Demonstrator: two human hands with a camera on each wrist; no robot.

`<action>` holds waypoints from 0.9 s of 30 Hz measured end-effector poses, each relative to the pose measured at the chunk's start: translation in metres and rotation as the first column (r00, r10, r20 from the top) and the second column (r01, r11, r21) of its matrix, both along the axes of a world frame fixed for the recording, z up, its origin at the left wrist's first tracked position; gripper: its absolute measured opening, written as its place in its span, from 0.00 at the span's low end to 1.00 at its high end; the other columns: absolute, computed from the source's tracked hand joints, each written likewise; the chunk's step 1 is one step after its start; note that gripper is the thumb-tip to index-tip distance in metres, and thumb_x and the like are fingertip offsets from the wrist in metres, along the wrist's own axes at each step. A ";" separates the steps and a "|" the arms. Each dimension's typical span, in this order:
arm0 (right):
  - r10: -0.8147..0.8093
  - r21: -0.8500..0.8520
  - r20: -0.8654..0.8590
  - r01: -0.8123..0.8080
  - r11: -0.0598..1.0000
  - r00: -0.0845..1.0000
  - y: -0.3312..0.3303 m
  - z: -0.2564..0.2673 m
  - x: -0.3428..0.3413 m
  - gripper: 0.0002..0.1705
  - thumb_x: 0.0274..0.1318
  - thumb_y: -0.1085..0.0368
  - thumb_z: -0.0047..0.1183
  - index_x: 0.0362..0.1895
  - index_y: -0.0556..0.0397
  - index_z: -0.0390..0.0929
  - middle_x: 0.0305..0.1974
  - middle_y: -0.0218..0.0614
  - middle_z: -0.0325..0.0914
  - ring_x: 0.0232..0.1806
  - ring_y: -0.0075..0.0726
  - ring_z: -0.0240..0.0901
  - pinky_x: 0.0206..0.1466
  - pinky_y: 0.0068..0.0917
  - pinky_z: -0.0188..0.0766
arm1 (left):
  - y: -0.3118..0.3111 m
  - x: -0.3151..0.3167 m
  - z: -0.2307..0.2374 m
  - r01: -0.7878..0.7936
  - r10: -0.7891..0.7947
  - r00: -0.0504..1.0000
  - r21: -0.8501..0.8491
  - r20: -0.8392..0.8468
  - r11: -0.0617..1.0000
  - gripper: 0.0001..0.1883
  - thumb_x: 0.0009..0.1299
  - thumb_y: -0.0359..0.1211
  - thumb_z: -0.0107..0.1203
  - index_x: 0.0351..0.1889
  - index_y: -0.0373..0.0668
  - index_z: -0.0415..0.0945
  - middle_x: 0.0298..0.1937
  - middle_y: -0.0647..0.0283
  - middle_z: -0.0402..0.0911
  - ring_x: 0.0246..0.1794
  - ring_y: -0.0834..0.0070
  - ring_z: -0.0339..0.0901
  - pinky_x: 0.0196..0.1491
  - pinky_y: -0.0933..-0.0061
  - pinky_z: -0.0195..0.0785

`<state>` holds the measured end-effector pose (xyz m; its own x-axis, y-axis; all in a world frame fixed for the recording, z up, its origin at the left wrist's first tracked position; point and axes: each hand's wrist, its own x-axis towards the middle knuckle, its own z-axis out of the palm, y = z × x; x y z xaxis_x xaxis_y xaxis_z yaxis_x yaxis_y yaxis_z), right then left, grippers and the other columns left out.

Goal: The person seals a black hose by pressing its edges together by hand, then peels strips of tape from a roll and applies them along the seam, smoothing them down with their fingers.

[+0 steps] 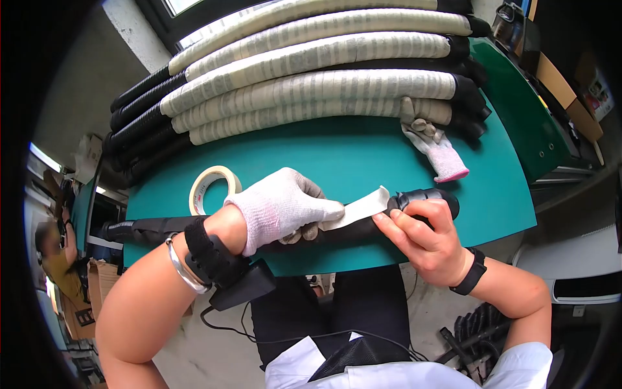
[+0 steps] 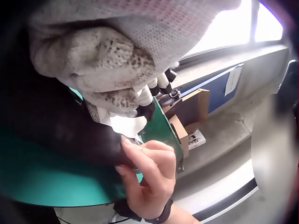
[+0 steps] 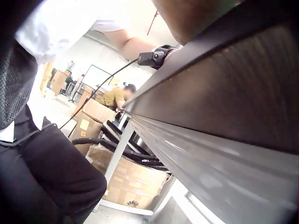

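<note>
In the head view my left hand (image 1: 282, 204), in a white knit glove with grey-coated fingertips, pinches a short cream strip of masking tape (image 1: 356, 211). The strip lies along a long black tube (image 1: 353, 232) near the front of the green table, and its right end curls up. My bare right hand (image 1: 424, 240) has curled fingers, with thumb and forefinger on the tube beside the strip's right end. The left wrist view shows the right hand (image 2: 152, 175) close to the white strip (image 2: 128, 125). The right wrist view does not show the right fingers' grip.
A masking tape roll (image 1: 196, 194) stands behind the left wrist. Several tubes wrapped in pale tape (image 1: 311, 55) lie across the back of the green table (image 1: 495, 201). An empty glove (image 1: 435, 152) lies at the right. Another person (image 3: 113, 97) is in the background.
</note>
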<state>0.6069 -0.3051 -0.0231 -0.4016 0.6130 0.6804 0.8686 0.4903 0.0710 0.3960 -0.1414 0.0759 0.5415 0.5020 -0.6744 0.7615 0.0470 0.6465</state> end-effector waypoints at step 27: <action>-0.019 0.004 -0.005 0.019 1.000 1.000 -0.002 0.000 -0.003 0.26 0.45 0.74 0.66 0.54 0.57 0.88 0.45 0.29 0.76 0.49 0.34 0.73 0.49 0.34 0.70 | -0.007 0.038 0.033 0.694 -0.405 0.700 0.427 -0.589 0.579 0.38 0.64 0.64 0.64 0.44 0.33 0.87 0.37 0.45 0.88 0.42 0.51 0.88 0.51 0.59 0.80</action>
